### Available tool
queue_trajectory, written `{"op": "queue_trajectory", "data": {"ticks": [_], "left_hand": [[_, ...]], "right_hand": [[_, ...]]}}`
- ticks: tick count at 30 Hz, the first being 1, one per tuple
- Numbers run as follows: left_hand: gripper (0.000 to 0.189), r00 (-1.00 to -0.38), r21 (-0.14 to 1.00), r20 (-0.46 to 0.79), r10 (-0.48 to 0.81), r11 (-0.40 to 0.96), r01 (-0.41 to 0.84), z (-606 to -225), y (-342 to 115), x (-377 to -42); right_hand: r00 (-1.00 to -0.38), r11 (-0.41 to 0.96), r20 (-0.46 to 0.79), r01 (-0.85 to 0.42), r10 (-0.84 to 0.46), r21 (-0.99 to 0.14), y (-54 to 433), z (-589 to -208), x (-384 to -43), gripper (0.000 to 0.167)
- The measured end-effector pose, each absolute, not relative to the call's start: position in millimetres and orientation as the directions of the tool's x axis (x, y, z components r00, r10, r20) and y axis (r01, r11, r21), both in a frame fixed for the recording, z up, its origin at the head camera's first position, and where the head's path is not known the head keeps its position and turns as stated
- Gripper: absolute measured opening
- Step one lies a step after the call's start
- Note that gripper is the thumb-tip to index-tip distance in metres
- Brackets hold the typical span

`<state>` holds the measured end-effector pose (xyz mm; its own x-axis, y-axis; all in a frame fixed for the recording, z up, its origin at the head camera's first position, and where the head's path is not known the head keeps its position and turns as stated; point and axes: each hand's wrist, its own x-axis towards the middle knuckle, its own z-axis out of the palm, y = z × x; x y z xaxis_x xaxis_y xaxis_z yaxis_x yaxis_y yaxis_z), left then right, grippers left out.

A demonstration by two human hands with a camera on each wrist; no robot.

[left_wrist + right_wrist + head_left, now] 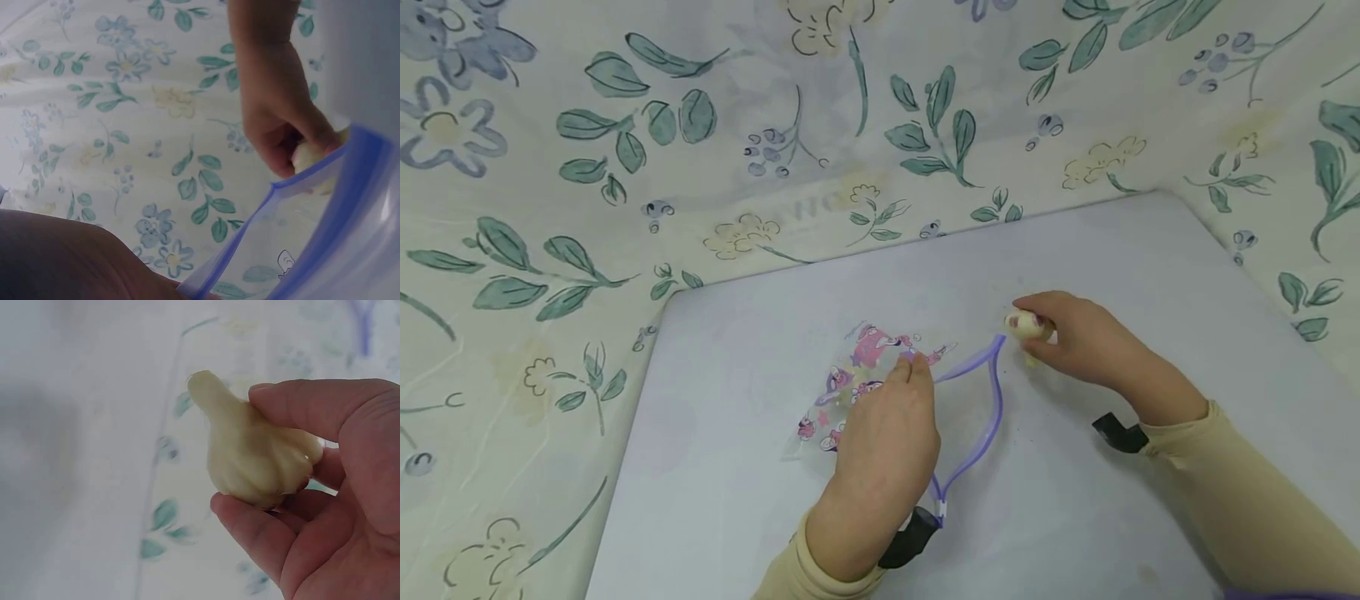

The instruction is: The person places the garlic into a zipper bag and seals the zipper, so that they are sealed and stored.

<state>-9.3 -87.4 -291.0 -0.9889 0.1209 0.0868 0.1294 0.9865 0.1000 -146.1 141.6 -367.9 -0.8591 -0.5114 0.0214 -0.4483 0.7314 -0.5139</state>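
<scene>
Pale garlic-bulb-shaped piece [1027,324] just to the right of the clear printed zip bag [871,343], near the far end of its parted purple zip edge [997,408], gripped between thumb and curled fingers of the right hand [1086,342]. Left hand [887,442] over the bag, two fingers reaching across the print; thumb hidden, cannot tell whether it pinches. White tabletop [737,358] under the bag, floral-patterned cloth [715,175] beyond it.

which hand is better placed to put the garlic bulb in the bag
Probably the right hand: it grips the garlic bulb close to the open bag, while the left hand is at the bag itself.
</scene>
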Motion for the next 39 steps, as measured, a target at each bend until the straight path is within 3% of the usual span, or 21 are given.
{"op": "queue_trajectory", "data": {"ticks": [10, 21, 28, 35, 39], "left_hand": [[0.043, -0.987, 0.095, 0.110, 0.117, 0.987, 0.127, -290.4, -87.7, -9.1], [0.042, -0.987, 0.113, 0.117, 0.107, 0.986, 0.120, -290.6, -89.0, -8.8], [0.043, -0.987, 0.086, 0.120, 0.108, 0.989, 0.119, -290.6, -89.7, -9.4], [0.044, -0.991, 0.100, 0.099, 0.091, 0.990, 0.101, -289.7, -89.1, -8.9], [0.041, -0.992, 0.125, 0.096, 0.080, 0.988, 0.092, -289.9, -89.2, -8.6]], "right_hand": [[-0.778, 0.632, 0.307, -0.626, -0.549, -0.457, 125.6, -345.7, -110.0, 0.056], [-0.737, 0.613, 0.444, -0.674, -0.510, -0.413, 134.9, -336.2, -95.1, 0.062], [-0.592, 0.443, 0.552, -0.806, -0.587, -0.393, 122.8, -329.5, -81.0, 0.065], [-0.401, 0.282, 0.627, -0.916, -0.668, -0.285, 100.0, -336.8, -70.5, 0.064], [-0.341, 0.227, 0.659, -0.940, -0.671, -0.255, 93.6, -343.2, -66.2, 0.063]]}}
